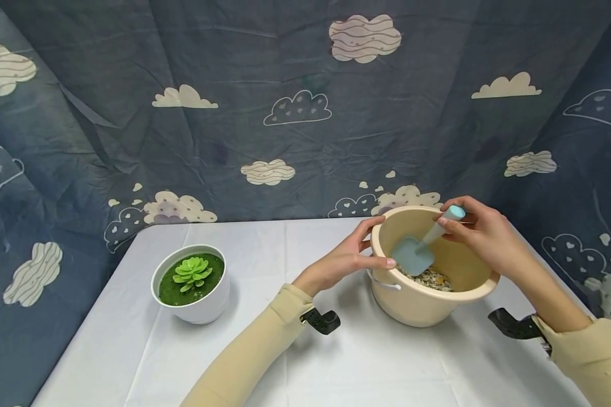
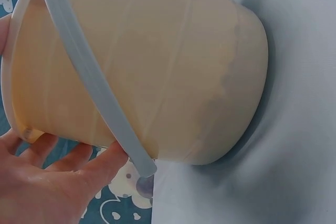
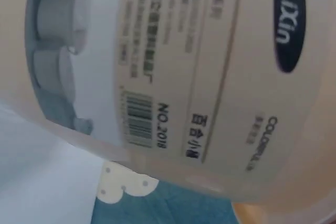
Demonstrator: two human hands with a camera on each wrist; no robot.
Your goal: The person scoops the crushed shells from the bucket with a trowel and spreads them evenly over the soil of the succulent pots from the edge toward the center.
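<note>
A cream bucket (image 1: 412,308) stands on the table at the right in the head view, with a layer of mixed pale and brown grains (image 1: 433,280) at its bottom. My left hand (image 1: 338,260) holds the bucket's left side, thumb at the rim and fingers spread along the outer wall. In the left wrist view its fingers lie close to the pale bucket handle (image 2: 94,85). My right hand (image 1: 483,232) grips the handle of a small light-blue shovel (image 1: 412,255), whose blade tilts down inside the bucket. The right wrist view shows the bucket's printed label (image 3: 173,77), not the hand.
A white pot (image 1: 203,308) with a green succulent (image 1: 192,273) stands on the left of the white-covered table (image 1: 265,350). Behind and beside the table hangs a dark blue cloth (image 1: 234,141) printed with clouds. Black wrist mounts (image 1: 322,321) project from both sleeves.
</note>
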